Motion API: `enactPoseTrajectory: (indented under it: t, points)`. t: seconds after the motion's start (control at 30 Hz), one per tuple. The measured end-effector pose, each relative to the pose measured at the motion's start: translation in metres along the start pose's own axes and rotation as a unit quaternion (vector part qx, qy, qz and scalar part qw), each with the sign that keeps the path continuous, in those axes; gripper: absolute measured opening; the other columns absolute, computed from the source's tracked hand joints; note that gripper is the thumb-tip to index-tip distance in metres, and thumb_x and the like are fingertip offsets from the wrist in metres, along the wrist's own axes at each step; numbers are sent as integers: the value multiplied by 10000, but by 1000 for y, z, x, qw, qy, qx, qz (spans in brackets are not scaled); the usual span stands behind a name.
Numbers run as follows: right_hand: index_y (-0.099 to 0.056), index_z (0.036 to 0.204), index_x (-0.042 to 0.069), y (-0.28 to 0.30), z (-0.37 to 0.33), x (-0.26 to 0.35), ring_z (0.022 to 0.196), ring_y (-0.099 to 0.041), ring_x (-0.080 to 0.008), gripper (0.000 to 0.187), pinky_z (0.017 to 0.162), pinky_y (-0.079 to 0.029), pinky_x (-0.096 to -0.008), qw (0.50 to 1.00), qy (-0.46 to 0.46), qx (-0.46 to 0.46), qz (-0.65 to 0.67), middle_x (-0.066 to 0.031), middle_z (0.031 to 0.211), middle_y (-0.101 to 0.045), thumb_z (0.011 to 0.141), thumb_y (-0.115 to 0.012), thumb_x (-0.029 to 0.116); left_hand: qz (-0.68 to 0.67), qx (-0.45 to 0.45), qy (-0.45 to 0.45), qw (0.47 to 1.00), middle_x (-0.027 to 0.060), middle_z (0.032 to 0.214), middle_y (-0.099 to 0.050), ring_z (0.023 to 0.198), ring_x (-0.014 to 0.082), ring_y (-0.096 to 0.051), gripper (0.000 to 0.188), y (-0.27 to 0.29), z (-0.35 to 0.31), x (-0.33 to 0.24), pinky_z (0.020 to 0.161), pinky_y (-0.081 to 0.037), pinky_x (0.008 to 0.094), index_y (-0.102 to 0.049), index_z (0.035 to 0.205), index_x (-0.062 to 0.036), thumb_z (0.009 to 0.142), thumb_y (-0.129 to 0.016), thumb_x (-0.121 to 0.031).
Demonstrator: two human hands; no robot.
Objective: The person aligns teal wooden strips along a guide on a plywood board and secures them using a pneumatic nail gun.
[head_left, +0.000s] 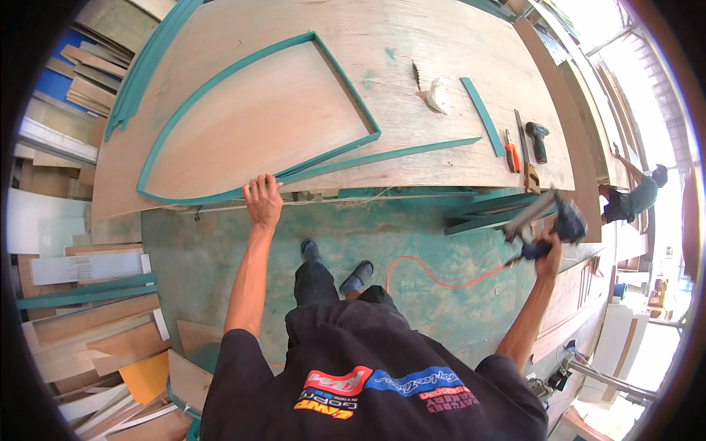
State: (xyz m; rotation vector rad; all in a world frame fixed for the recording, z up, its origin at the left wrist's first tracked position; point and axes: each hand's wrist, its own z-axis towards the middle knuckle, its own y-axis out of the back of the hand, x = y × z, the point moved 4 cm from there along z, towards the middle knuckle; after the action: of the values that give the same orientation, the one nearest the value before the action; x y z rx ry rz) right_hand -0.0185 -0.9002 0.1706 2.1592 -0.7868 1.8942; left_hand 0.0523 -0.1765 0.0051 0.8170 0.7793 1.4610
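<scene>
Lays the left hand (pixel 262 200) on the near edge of a teal frame (pixel 346 84), left of the picture's middle, with fingers bent over it by the left end of a loose strip (pixel 397 156); cannot tell whether gripping or only pressing. Grasps a nail gun (pixel 568 222) in the right hand (pixel 546 250), at right of the picture, with fingers closed round the handle, beyond the near edge of the bench (pixel 456 44). Shows blur on the tool, and an orange hose (pixel 441 283) curving from near it over the green floor (pixel 471 316), lower centre.

Has the teal frame flat on the bench, upper left to centre, with a long curved side and a straight one meeting at the top. Farther right, shows a short strip (pixel 483 117), orange-handled pliers (pixel 512 151), a saw (pixel 532 176) and a drill (pixel 539 141). At upper centre right, shows a white bag (pixel 437 95). Under the bench, right of centre, shows more teal lengths (pixel 493 213). At far right, shows a co-worker (pixel 632 202) with an arm stretched out.
</scene>
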Motion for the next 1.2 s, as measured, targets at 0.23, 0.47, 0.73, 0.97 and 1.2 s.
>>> enactPoseTrajectory:
  t: [0.23, 0.47, 0.73, 0.97, 1.2]
  points:
    - [-605, 943, 67, -23, -208, -161, 553, -543, -153, 188, 541, -465, -305, 972, -147, -180, -23, -19, 649, -534, 875, -724, 197, -95, 114, -153, 977, 76, 891, -681, 874, 253, -637, 302, 9, 38, 25, 832, -432, 418, -680, 982, -72, 820, -776, -308]
    - [-585, 918, 68, -151, -348, -267, 572, -524, -145, 231, 551, -449, -294, 943, -234, -234, 47, -17, 656, -525, 863, -743, 227, -144, 147, -324, 923, 62, 956, -587, 932, 227, -574, 380, -11, 58, 33, 757, -440, 391, -600, 1029, -95, 799, -787, -334]
    - [-615, 884, 53, -288, -436, -331, 543, -521, -102, 161, 520, -409, -273, 951, -216, -216, -55, 4, 636, -541, 890, -722, 173, -156, 187, -397, 885, 143, 1025, -568, 988, 311, -566, 466, -31, 63, 41, 782, -429, 446, -492, 1120, -39, 835, -737, -316]
    - [-647, 940, -5, -374, -463, -357, 580, -544, -80, 192, 521, -421, -271, 961, -160, -192, -120, 0, 708, -597, 906, -736, 162, -165, 307, -417, 839, 282, 1036, -644, 946, 496, -639, 550, -41, 82, 20, 819, -502, 569, -462, 1083, 13, 851, -710, -420]
    - [-648, 1011, -40, -474, -485, -449, 672, -625, -121, 226, 607, -514, -284, 972, -138, -163, 96, -51, 838, -670, 862, -776, 71, -139, 241, -450, 849, 274, 1141, -649, 1056, 465, -640, 552, -61, 89, 18, 914, -501, 533, -499, 1216, 12, 860, -659, -378]
